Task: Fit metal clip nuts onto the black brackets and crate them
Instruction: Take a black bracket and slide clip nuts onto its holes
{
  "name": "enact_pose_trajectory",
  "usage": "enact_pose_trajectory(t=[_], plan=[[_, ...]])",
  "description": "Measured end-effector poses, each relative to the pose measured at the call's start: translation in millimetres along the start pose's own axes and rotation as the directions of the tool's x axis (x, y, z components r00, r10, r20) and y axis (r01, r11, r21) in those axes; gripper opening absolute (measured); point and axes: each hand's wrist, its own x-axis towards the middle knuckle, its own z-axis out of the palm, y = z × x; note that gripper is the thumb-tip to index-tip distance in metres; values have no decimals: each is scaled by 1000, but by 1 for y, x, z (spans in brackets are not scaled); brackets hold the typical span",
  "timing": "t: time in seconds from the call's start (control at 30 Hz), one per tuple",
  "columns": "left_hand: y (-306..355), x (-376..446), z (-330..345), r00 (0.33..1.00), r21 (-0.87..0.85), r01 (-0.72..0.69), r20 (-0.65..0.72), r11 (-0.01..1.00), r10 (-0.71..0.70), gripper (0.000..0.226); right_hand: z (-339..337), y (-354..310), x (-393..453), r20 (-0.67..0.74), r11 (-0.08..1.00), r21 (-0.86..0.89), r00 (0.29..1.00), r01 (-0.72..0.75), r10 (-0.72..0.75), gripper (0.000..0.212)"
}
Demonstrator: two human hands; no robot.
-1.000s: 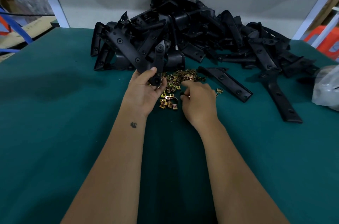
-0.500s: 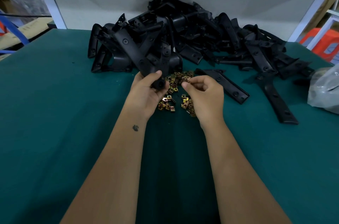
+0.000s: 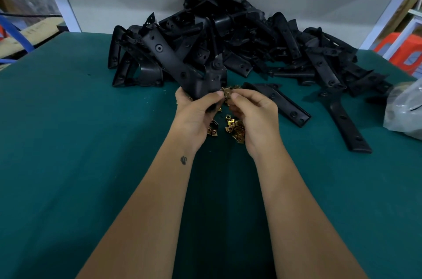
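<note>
Items I cannot fully make out:
- Clip nut (image 3: 226,92): pinched between both thumbs, mostly covered; shape unclear.
- Bracket (image 3: 180,68): lower end hidden inside my left hand (image 3: 196,114).
- Loose clip nuts (image 3: 235,127): partly hidden under my right hand (image 3: 253,114) and the left; too small to count.
- Bracket pile (image 3: 262,38) at the surface's far edge: pieces overlap, black on black; no count possible.
- Plastic bag (image 3: 404,109), right edge: cut off by the frame; contents blurred.
- Surface (image 3: 68,164): near edge out of frame.

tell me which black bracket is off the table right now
The bracket gripped in the left hand; the rest lie heaped or flat on the green table.
</note>
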Motion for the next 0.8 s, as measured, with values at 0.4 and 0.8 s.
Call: enact_pose_trajectory(t=[0.4, 0.8], plan=[[-4, -2, 2, 986, 141, -115, -103, 983, 130, 59, 7, 7, -2, -15, 968, -231, 995, 95, -102, 17], [12, 5, -13, 970, 168, -134, -179, 977, 163, 55, 7, 6, -7, -43, 944, -261, 974, 202, -221, 18]])
